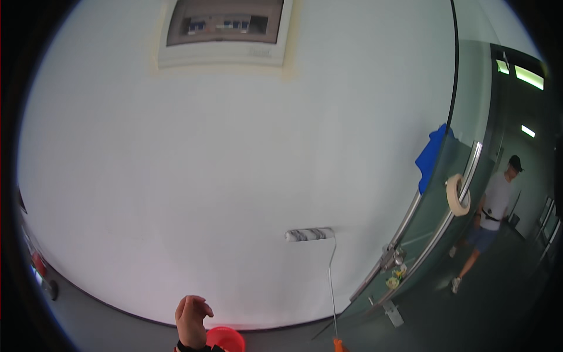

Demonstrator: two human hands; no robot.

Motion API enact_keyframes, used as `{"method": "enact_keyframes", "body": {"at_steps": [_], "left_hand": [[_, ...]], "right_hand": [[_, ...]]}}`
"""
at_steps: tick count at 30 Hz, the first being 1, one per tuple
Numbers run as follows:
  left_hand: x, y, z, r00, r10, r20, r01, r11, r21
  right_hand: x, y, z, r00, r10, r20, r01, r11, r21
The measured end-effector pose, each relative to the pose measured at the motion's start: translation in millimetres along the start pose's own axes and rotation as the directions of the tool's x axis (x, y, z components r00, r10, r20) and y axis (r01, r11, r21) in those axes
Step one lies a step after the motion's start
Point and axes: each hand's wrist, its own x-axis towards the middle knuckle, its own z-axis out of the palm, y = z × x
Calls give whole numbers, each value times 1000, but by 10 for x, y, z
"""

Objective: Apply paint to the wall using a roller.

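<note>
A paint roller with a grey-striped white sleeve lies against the white wall at the lower right. Its bent wire frame runs down to an orange handle, which the picture's bottom edge cuts off. My right hand is out of view below that edge. My left hand is raised at the bottom, left of the roller. Its fingers are loosely curled, with nothing in them, and a dark band circles the wrist. Just right of that wrist, a red plastic basin shows on the floor, partly hidden.
Yellowish masking tape borders an electrical breaker box above. On the right, a roll of masking tape hangs on the handle of a glass door, near a blue cloth. Beyond the glass, a person walks.
</note>
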Motion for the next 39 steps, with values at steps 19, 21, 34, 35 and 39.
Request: {"method": "enact_keyframes", "body": {"at_steps": [19, 21, 34, 35, 39], "left_hand": [[-168, -118, 308, 950, 256, -179, -262, 965, -11], [-155, -107, 335, 938, 272, -213, -283, 959, -22], [-258, 113, 213, 911, 299, -285, -327, 944, -53], [-254, 106, 208, 909, 298, -291, -325, 945, -48], [-166, 16, 180, 848, 366, -384, -400, 917, -8]], "right_hand": [[2833, -4074, 791, 563, -821, -95, 785, 567, -248], [3105, -4523, 815, 410, -901, -140, 847, 433, -310], [4152, -7186, 843, 333, -909, -250, 904, 383, -190], [4247, -7345, 806, 328, -912, -246, 909, 375, -181], [4325, -7741, 625, 316, -901, -296, 882, 394, -259]]}}
